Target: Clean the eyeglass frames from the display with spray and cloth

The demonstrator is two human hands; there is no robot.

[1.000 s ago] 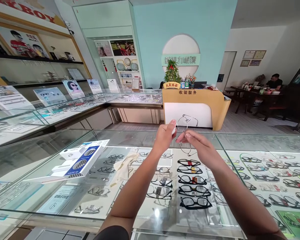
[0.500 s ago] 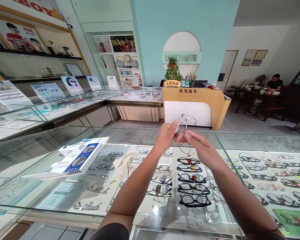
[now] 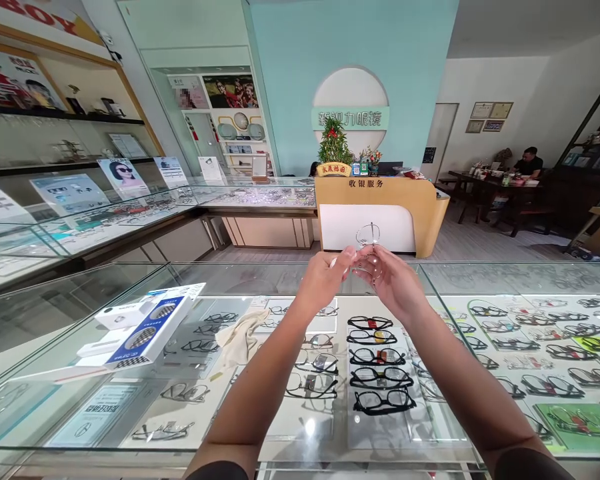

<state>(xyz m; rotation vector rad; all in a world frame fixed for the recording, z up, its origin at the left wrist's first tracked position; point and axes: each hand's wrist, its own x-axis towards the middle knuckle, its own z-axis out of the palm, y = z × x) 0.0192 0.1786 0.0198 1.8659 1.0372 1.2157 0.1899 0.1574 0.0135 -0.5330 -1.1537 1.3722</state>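
Note:
A pair of thin metal-rimmed eyeglasses (image 3: 368,235) is up over the glass counter, one round lens above my fingers and the other partly behind them. My right hand (image 3: 395,283) pinches the frame near its middle. Close beside it, my left hand (image 3: 321,283) is closed, thumb on top, around a small white thing (image 3: 333,263) that is mostly hidden; its fingertips come up to the glasses. Below my hands, under the glass, several dark-framed eyeglasses (image 3: 381,377) lie in a column.
On the counter at left sits an opened blue-and-white box (image 3: 147,330), with a cream cloth (image 3: 243,335) to its right. More eyeglasses (image 3: 550,385) fill the case at right. Beyond stands a wooden cashier desk (image 3: 430,213). A person (image 3: 529,163) sits at a far table.
The eyeglasses have turned in my fingers, so the upper lens now faces me more squarely. Both hands have shifted slightly left in view, and the view itself has swung a little right.

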